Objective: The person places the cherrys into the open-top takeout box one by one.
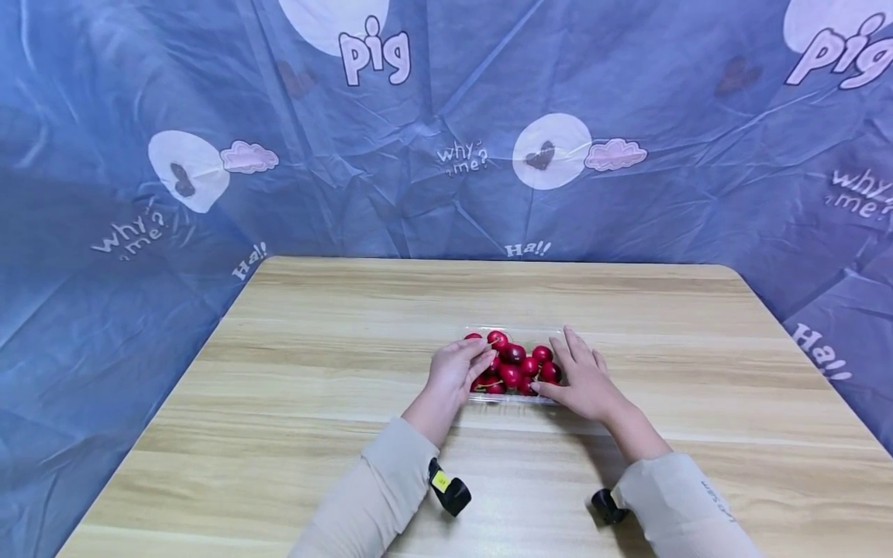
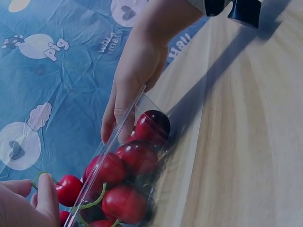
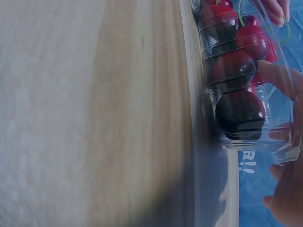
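Note:
A clear plastic tray [image 1: 509, 397] heaped with red cherries [image 1: 512, 374] sits at the middle of a wooden table [image 1: 314, 372]. My left hand [image 1: 456, 370] curls over the tray's left end, its fingertips closed on a cherry [image 2: 68, 189] by its green stem. My right hand [image 1: 584, 380] lies along the right end, thumb on the near rim. In the left wrist view the right hand [image 2: 137, 71] pinches the tray rim [image 2: 105, 151] above the cherries [image 2: 137, 158]. The right wrist view shows a dark cherry [image 3: 239, 111] behind the tray wall [image 3: 251, 144], with right-hand fingers [image 3: 286, 198] outside it.
A blue printed cloth [image 1: 446, 155] hangs behind and to both sides of the table. The table's far edge [image 1: 488, 262] meets it. Black wrist camera mounts [image 1: 449, 492] sit on both pale sleeves, low over the near table.

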The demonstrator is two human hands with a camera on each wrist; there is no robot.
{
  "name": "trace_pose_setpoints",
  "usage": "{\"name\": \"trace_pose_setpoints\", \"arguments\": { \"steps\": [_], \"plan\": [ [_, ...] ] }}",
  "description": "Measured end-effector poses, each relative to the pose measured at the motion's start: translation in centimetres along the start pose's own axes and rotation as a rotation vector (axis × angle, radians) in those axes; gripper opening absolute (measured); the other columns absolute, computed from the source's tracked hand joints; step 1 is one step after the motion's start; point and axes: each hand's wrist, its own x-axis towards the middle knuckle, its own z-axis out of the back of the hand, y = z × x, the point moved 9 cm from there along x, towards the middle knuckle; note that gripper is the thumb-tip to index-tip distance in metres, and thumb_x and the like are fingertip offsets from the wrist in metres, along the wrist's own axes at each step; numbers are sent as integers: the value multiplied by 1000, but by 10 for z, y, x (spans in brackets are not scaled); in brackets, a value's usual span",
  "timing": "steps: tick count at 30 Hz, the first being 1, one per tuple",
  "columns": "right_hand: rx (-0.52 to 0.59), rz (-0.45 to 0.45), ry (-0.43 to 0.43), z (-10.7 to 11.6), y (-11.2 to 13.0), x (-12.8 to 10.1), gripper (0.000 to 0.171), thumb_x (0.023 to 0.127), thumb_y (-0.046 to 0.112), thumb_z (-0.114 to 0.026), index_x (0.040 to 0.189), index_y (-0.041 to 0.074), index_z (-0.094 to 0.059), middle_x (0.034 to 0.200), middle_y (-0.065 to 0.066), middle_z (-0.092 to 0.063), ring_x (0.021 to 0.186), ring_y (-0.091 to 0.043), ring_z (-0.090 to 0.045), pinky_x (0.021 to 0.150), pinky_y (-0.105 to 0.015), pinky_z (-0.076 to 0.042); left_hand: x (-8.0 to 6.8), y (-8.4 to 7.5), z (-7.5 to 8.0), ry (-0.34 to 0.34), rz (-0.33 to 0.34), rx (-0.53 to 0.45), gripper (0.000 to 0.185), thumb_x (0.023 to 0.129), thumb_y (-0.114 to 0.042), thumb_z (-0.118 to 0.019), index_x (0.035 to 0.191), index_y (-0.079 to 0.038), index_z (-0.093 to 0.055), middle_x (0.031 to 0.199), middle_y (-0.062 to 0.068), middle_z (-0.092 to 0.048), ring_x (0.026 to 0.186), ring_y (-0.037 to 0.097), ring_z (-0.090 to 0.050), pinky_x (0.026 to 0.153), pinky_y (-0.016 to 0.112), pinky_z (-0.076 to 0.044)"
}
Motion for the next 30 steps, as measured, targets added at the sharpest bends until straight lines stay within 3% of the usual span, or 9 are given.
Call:
{"name": "trace_pose_setpoints", "arguments": {
  "steps": [8,13,20,30],
  "plan": [
    [-1,4,1,0,1,-2,86,75,52,-55,132,-5,-25,139,-25,-6,125,-38,-7,99,-58,-5,5,-3,-3,-10,11,146,21,78,7,-56,98,12,-54,84,19,-61,64,17,-61,69,25,-53],
    [0,2,4,-1,1,-3,86,75,53,-55,132,-5,-25,139,-25,-6,125,-38,-7,99,-58,-5,8,-3,-4,6,32,205,27,79,8,-55,104,15,-50,89,22,-61,69,20,-62,68,25,-53],
    [6,-4,9,-1,3,-4,85,76,51,-55,132,-5,-25,139,-24,-6,126,-38,-7,99,-58,-4,7,-3,-4,27,78,250,22,79,8,-54,100,13,-53,81,17,-61,71,21,-62,67,23,-53],
    [20,1,12,-1,5,-2,83,77,48,-56,132,-5,-24,139,-24,-5,126,-38,-6,100,-57,-3,3,-15,2,64,60,289,23,79,8,-54,101,14,-53,101,28,-54,72,21,-62,68,23,-52]
  ]
}}
